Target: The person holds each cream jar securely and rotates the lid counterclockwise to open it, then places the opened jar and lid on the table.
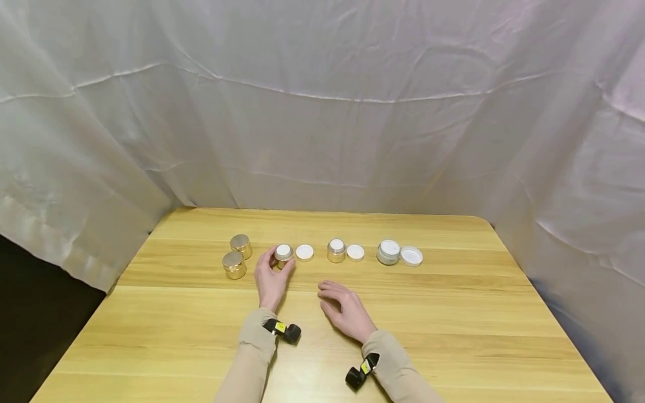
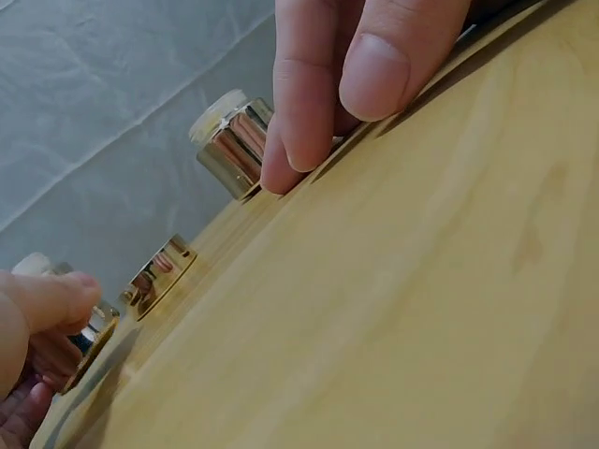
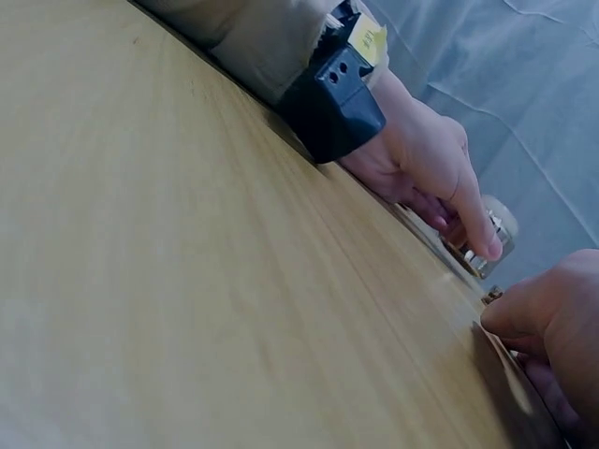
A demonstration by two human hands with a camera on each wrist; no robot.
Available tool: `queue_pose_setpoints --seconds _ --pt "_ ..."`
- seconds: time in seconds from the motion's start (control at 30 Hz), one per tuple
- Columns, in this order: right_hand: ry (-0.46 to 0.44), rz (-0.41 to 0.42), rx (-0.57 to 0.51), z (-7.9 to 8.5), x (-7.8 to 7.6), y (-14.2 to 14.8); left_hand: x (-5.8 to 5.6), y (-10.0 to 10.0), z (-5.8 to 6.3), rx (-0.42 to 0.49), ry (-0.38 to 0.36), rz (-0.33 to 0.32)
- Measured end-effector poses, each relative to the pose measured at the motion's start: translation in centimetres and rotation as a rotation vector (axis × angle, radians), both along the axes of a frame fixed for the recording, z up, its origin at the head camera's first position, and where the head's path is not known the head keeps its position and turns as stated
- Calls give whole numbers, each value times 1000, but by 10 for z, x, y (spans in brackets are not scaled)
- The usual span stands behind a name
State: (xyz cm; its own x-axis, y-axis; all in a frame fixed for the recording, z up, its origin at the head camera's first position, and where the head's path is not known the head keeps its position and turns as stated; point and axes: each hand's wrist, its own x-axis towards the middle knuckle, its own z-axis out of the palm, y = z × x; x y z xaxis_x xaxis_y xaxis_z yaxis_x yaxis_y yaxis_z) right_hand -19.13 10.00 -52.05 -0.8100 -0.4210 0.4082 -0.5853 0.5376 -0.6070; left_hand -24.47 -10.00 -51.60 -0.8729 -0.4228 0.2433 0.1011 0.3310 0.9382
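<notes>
My left hand (image 1: 272, 280) grips a small open gold jar (image 1: 284, 258) by its sides, thumb on the near right and fingers round the left. White shows at the jar's top. Right of it lies a round lid (image 1: 304, 253), white inside up; the left wrist view shows its gold outer wall (image 2: 161, 277). My right hand (image 1: 347, 313) holds nothing and rests low over the table, fingers loosely bent. Beyond it stands a second open gold jar (image 1: 336, 252) with its lid (image 1: 355, 253) alongside. In the right wrist view the left thumb lies against the gripped jar (image 3: 498, 227).
Two closed gold jars (image 1: 241, 245) (image 1: 234, 265) stand left of my left hand. Farther right is a wider open silvery jar (image 1: 388, 253) with its upturned lid (image 1: 411, 256). A grey curtain (image 1: 322, 140) hangs behind the wooden table (image 1: 478, 313).
</notes>
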Motion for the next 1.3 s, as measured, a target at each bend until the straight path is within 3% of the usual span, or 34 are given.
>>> queue_pose_setpoints --seconds 0.27,0.5,0.77,1.3 --pt "1 -1 1 -3 -1 0 -5 1 1 -107 -50 34" --pt "4 6 -2 -1 0 0 -9 0 2 -76 -73 44" --pt "3 -2 3 -5 -2 0 -14 1 -1 -97 -32 39" --pt "-21 -2 4 -2 -1 0 -14 1 -1 -82 -42 33"
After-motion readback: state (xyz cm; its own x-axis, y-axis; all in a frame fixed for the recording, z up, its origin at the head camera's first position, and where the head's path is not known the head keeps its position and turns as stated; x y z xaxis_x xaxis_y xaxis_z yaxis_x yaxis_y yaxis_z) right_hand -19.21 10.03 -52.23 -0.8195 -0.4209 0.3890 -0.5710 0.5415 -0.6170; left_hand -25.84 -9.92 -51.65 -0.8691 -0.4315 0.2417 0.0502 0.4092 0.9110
